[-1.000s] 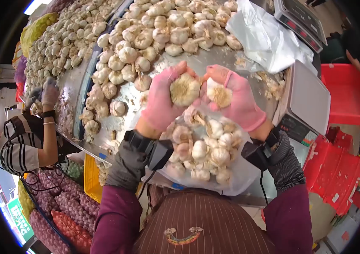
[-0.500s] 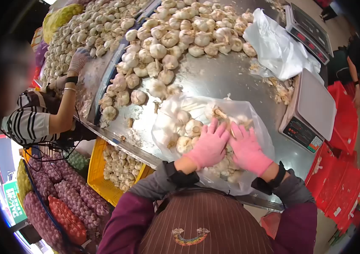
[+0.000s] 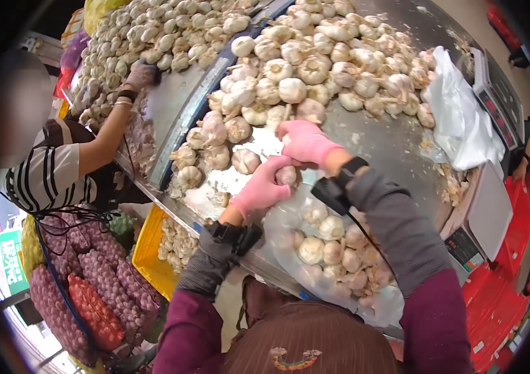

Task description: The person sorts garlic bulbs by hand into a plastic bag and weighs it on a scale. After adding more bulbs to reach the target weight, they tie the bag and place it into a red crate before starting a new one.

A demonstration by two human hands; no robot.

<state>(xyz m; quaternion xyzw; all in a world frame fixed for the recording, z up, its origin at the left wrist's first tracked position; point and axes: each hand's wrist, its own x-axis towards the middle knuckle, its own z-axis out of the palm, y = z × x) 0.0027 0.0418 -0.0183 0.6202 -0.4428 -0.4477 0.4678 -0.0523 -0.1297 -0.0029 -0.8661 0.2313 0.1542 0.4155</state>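
My left hand (image 3: pixel 262 188), in a pink glove, is closed around a garlic bulb (image 3: pixel 286 176) above the metal table. Just beyond it, my right hand (image 3: pixel 310 144), also pink-gloved, curls its fingers at the near edge of the garlic heap (image 3: pixel 340 62). A pale bit of a garlic bulb shows under those fingertips; the rest of it is hidden. A clear plastic bag (image 3: pixel 283 240) with several garlic bulbs (image 3: pixel 332 252) in it lies at the table's front edge, below my right forearm.
White plastic bags (image 3: pixel 464 118) and two scales, the nearer one (image 3: pixel 486 209) with a lit display, stand on the right. A co-worker's gloved hand (image 3: pixel 142 75) touches garlic on the left table. A yellow crate (image 3: pixel 153 265) and filled net bags (image 3: pixel 100 280) sit below left.
Both hands have left the bag of garlic, where they lay flat on top, and moved up and left to the heap, closing there. The view has shifted, and the bag sits nearer the front edge.
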